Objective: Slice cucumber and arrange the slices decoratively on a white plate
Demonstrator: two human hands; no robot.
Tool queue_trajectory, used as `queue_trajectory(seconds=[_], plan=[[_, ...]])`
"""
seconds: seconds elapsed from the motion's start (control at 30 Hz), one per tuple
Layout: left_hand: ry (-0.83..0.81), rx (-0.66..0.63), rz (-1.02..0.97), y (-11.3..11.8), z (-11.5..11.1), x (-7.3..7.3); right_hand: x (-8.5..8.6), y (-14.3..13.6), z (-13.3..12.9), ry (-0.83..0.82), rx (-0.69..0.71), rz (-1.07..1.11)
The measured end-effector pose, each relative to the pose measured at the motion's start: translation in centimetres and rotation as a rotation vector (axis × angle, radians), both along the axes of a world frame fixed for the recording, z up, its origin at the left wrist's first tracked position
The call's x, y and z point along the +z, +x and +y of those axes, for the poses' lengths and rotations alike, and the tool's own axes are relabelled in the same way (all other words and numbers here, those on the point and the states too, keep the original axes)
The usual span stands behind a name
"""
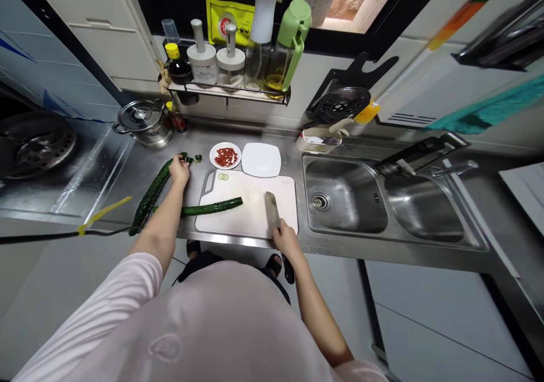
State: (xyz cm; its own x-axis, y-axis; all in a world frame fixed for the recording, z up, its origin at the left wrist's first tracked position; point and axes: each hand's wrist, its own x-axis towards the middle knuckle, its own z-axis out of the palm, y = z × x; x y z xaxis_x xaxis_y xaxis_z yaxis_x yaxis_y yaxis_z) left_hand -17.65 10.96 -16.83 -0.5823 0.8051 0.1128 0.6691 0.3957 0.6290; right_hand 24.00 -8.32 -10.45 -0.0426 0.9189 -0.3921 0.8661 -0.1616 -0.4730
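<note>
Countertop [199,135] of metal runs across in front of me, with the double sink [346,200] let into it on my right. Left of the sink lies the white cutting board [229,223], its grey handle on the side away from the sink. The lidded pot [148,130] stands farther off, beyond the board and to its left.

The larger cucumber [155,192] lies left of the board, slanting from near the front edge to its far end at my left fingers. The slimmer cucumber [212,207] lies nearly crosswise to me, partly on the board, its left part passing under my left forearm; its right end points toward the cleaver [272,213]. That blade stands almost square to the cucumber's long axis, a little apart from its tip. My left hand [179,170] is the nearer to this cucumber, just beyond its left part; my right hand [287,239] is closed around the cleaver's handle, nearer to me and to the right.

Beyond the board sit the white plate [260,159] and the smaller dish [213,156] of chopped red pieces [226,156]. Pale slices [223,176] lie at the board's far left corner. My left fingers are bent down beside green scraps [198,158]; I cannot tell whether they grip anything.
</note>
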Motion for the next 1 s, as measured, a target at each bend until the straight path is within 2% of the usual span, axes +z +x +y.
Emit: queue_trajectory(seconds=[0.17,0.33,0.43,0.73,0.9,1.0], plan=[[-0.053,0.056,0.056,0.2,-1.5,1.4,-0.2,-0.3,0.0,0.018,0.024,-0.023],[-0.191,0.077,0.059,1.8,-3.7,3.5,-0.4,-0.4,-0.3,0.026,0.025,-0.005],[-0.227,-0.01,0.063,3.2,-5.5,4.1,-0.3,-0.4,-0.5,0.027,0.025,0.013],[-0.074,-0.336,0.102,7.9,-10.7,4.1,0.2,-0.8,-0.8,0.0,0.031,0.009],[0.027,-0.53,0.09,10.5,-12.8,4.0,0.2,-1.6,-0.6,0.037,0.077,-0.02],[0.049,-0.59,0.081,11.7,-13.6,3.9,0.3,-2.4,-0.3,0.051,0.106,-0.022]])
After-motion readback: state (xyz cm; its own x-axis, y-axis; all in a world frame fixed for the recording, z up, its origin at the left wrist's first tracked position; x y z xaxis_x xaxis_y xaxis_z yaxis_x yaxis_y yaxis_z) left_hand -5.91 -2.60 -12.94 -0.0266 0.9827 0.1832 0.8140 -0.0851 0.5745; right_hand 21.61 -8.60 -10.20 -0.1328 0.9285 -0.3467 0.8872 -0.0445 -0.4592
